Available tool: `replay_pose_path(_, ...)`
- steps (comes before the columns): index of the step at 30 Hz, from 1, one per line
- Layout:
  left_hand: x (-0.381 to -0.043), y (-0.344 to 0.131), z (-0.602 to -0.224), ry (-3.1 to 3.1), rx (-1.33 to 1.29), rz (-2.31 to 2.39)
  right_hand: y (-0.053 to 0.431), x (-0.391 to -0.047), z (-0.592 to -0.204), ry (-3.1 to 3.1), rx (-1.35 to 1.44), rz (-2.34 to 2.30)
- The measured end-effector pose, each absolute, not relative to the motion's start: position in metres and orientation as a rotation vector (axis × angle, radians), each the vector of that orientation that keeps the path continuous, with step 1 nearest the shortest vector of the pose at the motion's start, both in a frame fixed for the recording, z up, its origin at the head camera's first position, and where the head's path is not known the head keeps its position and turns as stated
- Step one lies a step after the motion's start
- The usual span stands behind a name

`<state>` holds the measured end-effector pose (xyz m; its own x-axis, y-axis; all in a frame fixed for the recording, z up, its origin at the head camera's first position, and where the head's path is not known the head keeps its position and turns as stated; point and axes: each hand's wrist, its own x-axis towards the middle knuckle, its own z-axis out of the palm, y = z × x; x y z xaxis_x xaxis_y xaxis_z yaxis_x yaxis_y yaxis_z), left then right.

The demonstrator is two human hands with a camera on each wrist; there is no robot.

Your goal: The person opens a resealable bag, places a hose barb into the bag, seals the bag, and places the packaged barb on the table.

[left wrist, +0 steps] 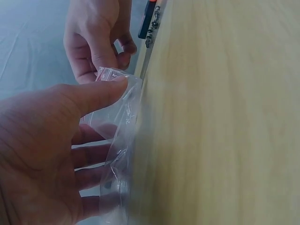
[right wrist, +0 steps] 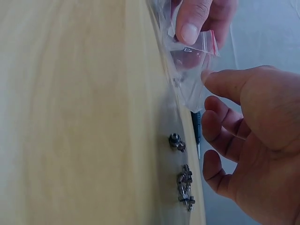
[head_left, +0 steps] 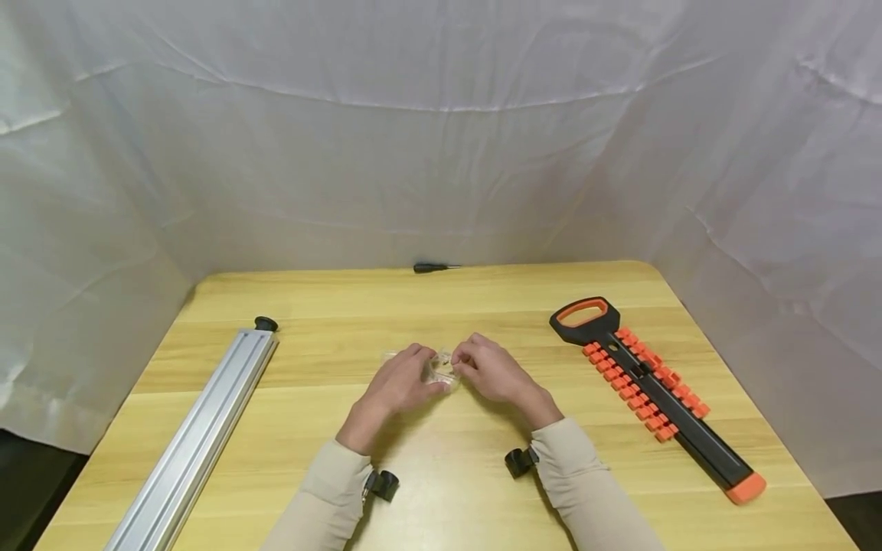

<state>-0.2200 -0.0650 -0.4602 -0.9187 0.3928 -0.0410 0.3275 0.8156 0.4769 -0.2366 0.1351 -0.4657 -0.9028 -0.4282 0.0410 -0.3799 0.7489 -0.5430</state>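
Observation:
A clear zip-lock plastic bag [head_left: 441,369] with a red strip at its mouth is between both hands, low over the wooden table. My left hand [head_left: 403,380] holds it, thumb in front and fingers behind, as the left wrist view shows. My right hand [head_left: 492,370] pinches the bag's edge near the mouth; its other fingers are curled. In the right wrist view, small dark metal screws or bolts [right wrist: 185,185] lie in a cluster beside the right hand, with another small metal piece [right wrist: 175,141] nearer the bag. The right hand hides most of these in the head view.
On the left lies a long silver metal rail [head_left: 196,444] with a black knob [head_left: 266,324]. At right is a black holder [head_left: 661,398] with orange clips and a loop handle. A black screwdriver [head_left: 430,268] lies at the far edge, before white curtains [head_left: 441,176].

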Motion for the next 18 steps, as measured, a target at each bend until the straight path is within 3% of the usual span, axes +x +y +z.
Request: replay_pose_path(18, -0.22, -0.064, -0.46, 2.84, 0.529, 0.729, 0.173, -0.235, -0.463, 2.873, -0.534, -0.961)
